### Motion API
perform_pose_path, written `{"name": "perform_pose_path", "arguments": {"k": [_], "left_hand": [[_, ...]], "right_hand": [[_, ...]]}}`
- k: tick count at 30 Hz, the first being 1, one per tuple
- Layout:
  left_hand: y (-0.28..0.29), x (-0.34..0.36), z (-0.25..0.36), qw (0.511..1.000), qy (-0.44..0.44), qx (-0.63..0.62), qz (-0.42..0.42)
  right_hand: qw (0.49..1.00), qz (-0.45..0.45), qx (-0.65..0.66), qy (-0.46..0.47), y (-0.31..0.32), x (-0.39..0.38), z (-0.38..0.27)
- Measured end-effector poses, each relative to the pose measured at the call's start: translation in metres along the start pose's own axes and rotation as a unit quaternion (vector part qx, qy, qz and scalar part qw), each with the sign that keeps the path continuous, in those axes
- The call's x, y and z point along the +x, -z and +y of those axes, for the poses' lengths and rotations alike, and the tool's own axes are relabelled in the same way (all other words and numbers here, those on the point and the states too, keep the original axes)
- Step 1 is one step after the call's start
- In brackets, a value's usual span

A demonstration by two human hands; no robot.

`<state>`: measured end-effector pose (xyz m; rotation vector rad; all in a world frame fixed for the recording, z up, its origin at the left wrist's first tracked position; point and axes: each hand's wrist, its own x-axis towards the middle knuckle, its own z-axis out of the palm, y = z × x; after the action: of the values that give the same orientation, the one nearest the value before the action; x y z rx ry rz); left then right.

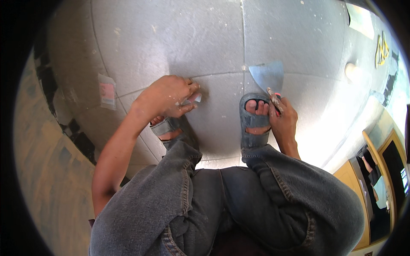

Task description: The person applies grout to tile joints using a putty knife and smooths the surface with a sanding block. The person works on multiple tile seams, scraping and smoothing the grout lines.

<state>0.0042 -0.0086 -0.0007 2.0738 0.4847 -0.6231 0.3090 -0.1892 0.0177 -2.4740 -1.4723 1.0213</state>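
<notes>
In my right hand (285, 118) I hold a putty knife (269, 76) by its smeared handle, fingers wrapped round it. Its wide, pale blade points away from me, just above the floor beyond my right foot. My left hand (173, 96) is low over the tiles by my left foot, its fingers curled round a small pale pink-and-white scrap (195, 98). Part of that scrap is hidden by the fingers, and its kind is unclear. To the left of that hand, a small clear packet with a pink patch (107, 91) lies on the floor.
My sandalled feet, one in a grey sandal (255, 119), stand on speckled grey tiles (205, 38). A yellow strap or cord (381, 50), a pale rounded object (352, 72) and a whitish sheet (361, 20) are at the far right. A wooden-framed opening (373, 158) stands lower right.
</notes>
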Motion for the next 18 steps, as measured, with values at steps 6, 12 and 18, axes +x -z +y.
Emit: {"name": "perform_pose_path", "arguments": {"k": [6,12,18], "left_hand": [[0.007,0.002,0.001,0.999,0.006,-0.020,-0.026],[0.003,0.004,-0.001,1.000,0.002,-0.025,-0.018],[0.000,0.003,-0.003,0.999,-0.005,-0.026,-0.022]], "right_hand": [[1.000,-0.012,-0.017,0.009,0.003,-0.002,-0.003],[0.999,-0.002,-0.018,0.033,0.003,-0.002,-0.003],[0.999,-0.009,-0.033,0.023,0.009,-0.002,-0.013]]}}
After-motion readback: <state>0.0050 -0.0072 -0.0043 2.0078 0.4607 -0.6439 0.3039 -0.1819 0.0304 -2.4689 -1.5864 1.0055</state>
